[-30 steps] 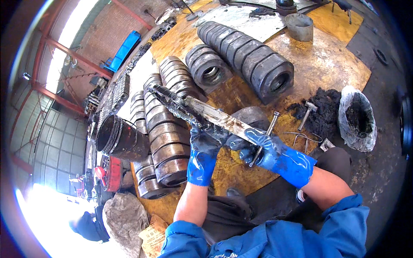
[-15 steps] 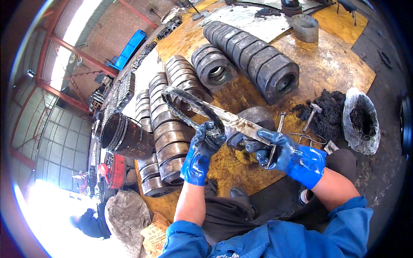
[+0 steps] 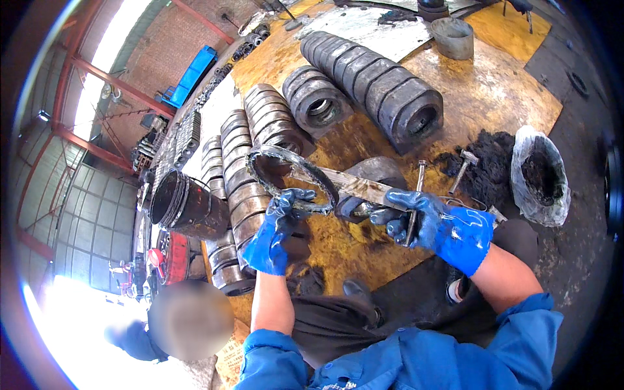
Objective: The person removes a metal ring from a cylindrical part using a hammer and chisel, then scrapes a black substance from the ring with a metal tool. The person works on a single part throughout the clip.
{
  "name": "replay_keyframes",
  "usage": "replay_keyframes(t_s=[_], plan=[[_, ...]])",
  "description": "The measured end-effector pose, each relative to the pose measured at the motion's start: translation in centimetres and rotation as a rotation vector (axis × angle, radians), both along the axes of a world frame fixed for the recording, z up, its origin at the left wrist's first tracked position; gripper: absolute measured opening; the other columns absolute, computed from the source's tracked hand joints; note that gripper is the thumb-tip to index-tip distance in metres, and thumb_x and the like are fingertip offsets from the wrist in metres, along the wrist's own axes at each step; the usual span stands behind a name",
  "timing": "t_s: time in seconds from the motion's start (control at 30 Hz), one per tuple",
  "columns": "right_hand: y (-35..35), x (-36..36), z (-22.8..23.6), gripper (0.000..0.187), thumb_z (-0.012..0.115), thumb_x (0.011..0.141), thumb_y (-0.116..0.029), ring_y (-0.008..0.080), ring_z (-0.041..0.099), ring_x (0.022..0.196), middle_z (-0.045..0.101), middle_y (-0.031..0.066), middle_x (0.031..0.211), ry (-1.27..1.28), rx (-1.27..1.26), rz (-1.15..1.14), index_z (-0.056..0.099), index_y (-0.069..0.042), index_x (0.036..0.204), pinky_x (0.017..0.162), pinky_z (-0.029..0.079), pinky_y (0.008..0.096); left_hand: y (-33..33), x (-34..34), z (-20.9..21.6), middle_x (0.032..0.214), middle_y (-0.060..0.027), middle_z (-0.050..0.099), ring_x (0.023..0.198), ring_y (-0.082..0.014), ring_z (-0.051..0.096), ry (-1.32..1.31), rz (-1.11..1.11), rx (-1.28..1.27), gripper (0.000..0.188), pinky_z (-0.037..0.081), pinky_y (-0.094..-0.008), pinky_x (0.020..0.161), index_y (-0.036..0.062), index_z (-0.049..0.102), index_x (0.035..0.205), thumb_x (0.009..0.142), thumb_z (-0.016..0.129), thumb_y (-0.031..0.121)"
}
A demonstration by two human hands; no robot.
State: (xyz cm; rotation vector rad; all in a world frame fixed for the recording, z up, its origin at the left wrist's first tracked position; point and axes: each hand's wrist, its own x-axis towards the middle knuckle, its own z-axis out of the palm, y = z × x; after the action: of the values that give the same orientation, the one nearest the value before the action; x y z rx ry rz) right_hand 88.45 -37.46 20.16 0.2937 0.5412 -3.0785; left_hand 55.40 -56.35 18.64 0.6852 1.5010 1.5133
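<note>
My left hand point(image 3: 275, 227), in a wet blue glove, is closed on the lower rim of a dark, greasy ring point(image 3: 323, 182) with ragged edges. My right hand point(image 3: 434, 222), gloved alike, grips a flat, wood-like strip point(image 3: 361, 186) stained with grease. Its far end reaches the ring; whether it touches is unclear. A thin metal rod point(image 3: 421, 175) with a small head also passes through the right hand's grip. Beneath the strip, a thick metal ring point(image 3: 377, 174) rests on the stained floor sheet, partly covered by the strip and my fingers.
Rows of thick metal rings point(image 3: 383, 88) lie ahead. A dark bucket point(image 3: 195, 205) stands left. At right are a hammer point(image 3: 463, 170), black greasy material point(image 3: 491, 166) and a plastic-lined container point(image 3: 543, 179). A person point(image 3: 140, 341) is at lower left.
My left hand has moved left and slightly down, and the ragged ring has tilted so its opening shows wider. My right hand has barely shifted. A person's head has come into view at lower left.
</note>
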Motion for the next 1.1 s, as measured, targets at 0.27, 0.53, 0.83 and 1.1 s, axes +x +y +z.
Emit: replay_keyframes(t_s=[0.27,0.53,0.83,1.1], plan=[[0.0,0.8,0.1,0.045,0.057,0.099,-0.028,0.0118,0.059,0.065,0.071,0.0139,0.104,-0.145,0.068,-0.042,0.053,0.003,0.132,0.053,0.046,0.0236,-1.9,0.2,5.2,0.100,-0.0086,0.071,0.092,-0.0205,0.065,0.326,-0.023,-0.112,0.027,0.052,-0.0340,0.085,0.0021,0.068,0.107,0.097,0.062,0.027],[0.0,1.5,0.9,0.049,0.056,0.098,-0.024,0.0115,0.056,0.060,0.068,0.0176,0.115,-0.068,0.044,-0.041,0.048,0.003,0.138,0.051,0.046,0.0225,-1.3,0.8,11.1,0.097,-0.0077,0.070,0.090,-0.0191,0.064,0.683,-0.092,-0.217,0.026,0.051,-0.0331,0.084,0.0021,0.069,0.105,0.097,0.061,0.026],[0.4,2.0,1.0,0.045,0.061,0.096,-0.028,0.0116,0.058,0.060,0.071,0.0132,0.099,-0.101,0.112,-0.078,0.056,0.002,0.130,0.051,0.047,0.0229,0.4,2.0,14.8,0.091,-0.0069,0.069,0.086,-0.0166,0.061,1.112,-0.178,-0.405,0.028,0.048,-0.0326,0.081,0.0020,0.071,0.101,0.098,0.060,0.028],[0.8,1.2,-1.0,0.025,0.069,0.091,-0.032,0.0153,0.065,0.059,0.071,0.0084,0.081,-0.121,0.131,-0.082,0.067,-0.008,0.096,0.047,0.051,0.0295,2.8,3.4,15.8,0.099,-0.0174,0.071,0.094,-0.0376,0.068,1.924,-0.246,-0.523,0.027,0.053,-0.0463,0.082,0.0108,0.072,0.106,0.092,0.063,0.032]])
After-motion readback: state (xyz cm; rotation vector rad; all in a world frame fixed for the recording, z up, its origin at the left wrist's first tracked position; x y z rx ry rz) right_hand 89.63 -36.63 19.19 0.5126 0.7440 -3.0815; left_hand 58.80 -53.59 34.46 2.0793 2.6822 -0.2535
